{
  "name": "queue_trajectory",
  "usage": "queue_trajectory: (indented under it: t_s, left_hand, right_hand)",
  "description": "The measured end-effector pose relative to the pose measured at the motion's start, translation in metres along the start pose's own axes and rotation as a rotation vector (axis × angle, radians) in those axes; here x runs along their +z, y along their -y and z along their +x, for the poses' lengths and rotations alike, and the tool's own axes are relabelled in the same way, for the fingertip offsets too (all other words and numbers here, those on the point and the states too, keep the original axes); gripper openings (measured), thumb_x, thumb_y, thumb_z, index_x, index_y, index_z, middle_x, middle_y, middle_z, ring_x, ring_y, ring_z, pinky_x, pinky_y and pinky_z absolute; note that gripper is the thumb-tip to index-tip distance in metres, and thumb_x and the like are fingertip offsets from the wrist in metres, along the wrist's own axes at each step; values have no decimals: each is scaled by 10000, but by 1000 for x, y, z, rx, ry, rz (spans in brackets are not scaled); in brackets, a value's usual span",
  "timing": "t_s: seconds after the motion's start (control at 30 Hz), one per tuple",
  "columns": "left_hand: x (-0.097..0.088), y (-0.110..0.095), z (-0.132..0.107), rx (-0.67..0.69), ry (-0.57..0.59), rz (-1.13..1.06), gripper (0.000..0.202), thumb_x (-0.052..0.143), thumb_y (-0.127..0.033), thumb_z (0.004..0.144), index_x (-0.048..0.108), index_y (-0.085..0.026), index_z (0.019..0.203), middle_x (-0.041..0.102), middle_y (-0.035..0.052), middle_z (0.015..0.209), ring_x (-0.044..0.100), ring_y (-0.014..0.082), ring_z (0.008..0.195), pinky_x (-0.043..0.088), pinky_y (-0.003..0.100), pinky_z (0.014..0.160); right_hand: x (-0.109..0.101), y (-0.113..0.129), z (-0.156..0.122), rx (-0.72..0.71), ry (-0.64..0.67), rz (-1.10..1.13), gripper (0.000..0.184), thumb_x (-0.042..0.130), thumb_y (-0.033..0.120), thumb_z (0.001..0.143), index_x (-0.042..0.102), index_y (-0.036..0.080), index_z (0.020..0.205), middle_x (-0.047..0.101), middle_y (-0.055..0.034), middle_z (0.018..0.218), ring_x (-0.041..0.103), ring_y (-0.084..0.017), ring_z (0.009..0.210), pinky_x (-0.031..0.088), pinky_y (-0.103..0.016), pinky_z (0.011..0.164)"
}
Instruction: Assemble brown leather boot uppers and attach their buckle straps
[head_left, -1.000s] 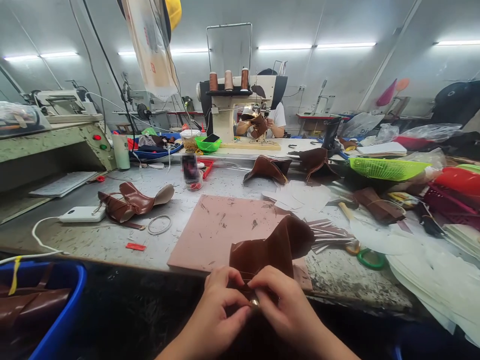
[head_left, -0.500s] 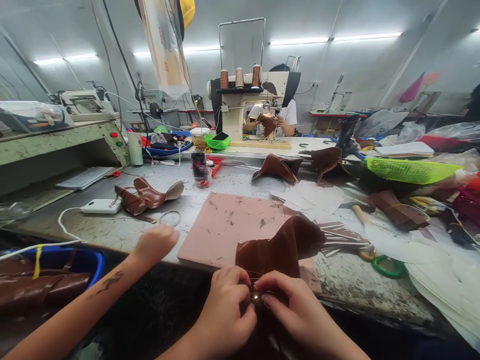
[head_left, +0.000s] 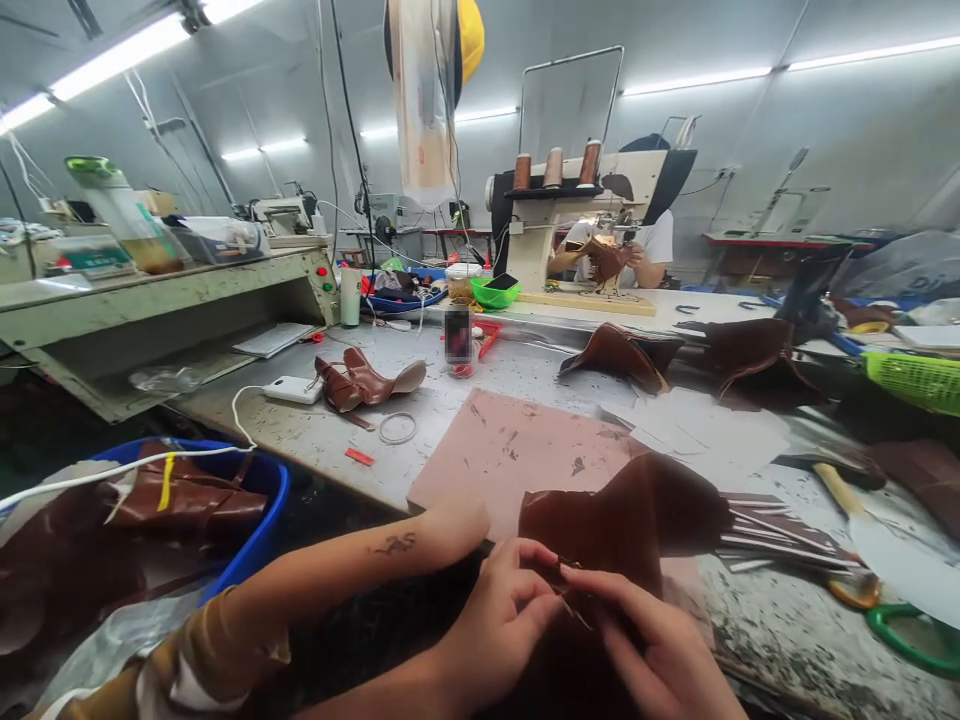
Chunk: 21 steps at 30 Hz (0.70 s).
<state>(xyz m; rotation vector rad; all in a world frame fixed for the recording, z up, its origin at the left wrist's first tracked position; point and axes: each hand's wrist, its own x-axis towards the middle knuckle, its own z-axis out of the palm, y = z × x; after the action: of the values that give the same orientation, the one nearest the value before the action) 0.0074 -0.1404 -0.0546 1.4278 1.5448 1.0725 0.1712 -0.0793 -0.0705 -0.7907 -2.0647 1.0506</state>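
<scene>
Both my hands work at the near edge of a brown leather boot upper (head_left: pixel 622 515) that lies on a pink cutting mat (head_left: pixel 510 450). My left hand (head_left: pixel 499 620) pinches the leather's lower edge with thumb and fingers. My right hand (head_left: pixel 656 650) pinches the same edge just to the right, where a thin strap or thread shows between the fingers. Another person's forearm (head_left: pixel 330 570), with a small tattoo, reaches in from the lower left, its hand (head_left: pixel 457 515) resting at the mat's near corner.
A blue bin (head_left: pixel 255 500) with brown leather pieces stands at the left. On the grey table lie a brown boot upper (head_left: pixel 360 380), a white power bank (head_left: pixel 294 390), a ring (head_left: pixel 397 428), a hammer (head_left: pixel 840 480) and green-handled scissors (head_left: pixel 911 630). Someone sews at a machine (head_left: pixel 570 210) across the table.
The view has swung left and nearer. The other person's arm has reached further right, up to the pink mat. My hands keep pinching the leather's edge.
</scene>
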Motion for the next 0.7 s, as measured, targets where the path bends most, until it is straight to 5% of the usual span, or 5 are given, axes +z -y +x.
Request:
queue_trajectory:
  t_s: [0.17,0.4,0.7]
  left_hand:
    - [2,5,1,31,-3,-123,234,481,-299,811,647,-168,710,518,97,1082,502,236,1059,370,439,977]
    - [4,11,4,-15,-35,20,178,524,-226,767,605,-170,619,551,86,1057,506,247,1048,373,445,964]
    - [2,16,4,41,10,35,139,519,-242,791,630,-189,724,534,85,1138,480,260,1099,353,477,978]
  right_hand:
    - [-3,-8,4,17,11,-29,251,460,271,869,621,224,1056,654,-77,1054,620,-223,951,522,-325,833]
    - [-8,12,14,18,43,107,232,451,195,814,669,180,894,596,-68,817,602,-165,733,520,-243,628]
    - [-8,15,16,164,103,100,172,525,164,798,662,191,897,598,-56,932,582,-178,859,489,-281,750]
